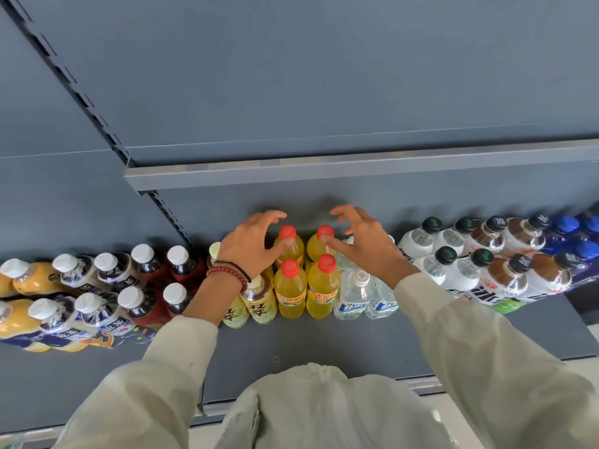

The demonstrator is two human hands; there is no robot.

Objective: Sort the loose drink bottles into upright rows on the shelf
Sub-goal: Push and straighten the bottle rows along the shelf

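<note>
Yellow bottles (290, 286) stand upright, red-capped, in pairs.

Bottles two deep along the shelf (324, 348), under an upper shelf (324, 168)
At the middle stand four juice bottles (290, 288), two in front and two behind; the left grip (249, 244) is at the left of the back pair and the right grip (359, 246) at its right, thumbs at the back necks. Tea bottles (259, 299) stand just left of the four, water bottles (353, 294) just right. A left run of bottles (110, 280) and a right run of bottles (505, 277) carry on to either end, bare shelf before them
</note>
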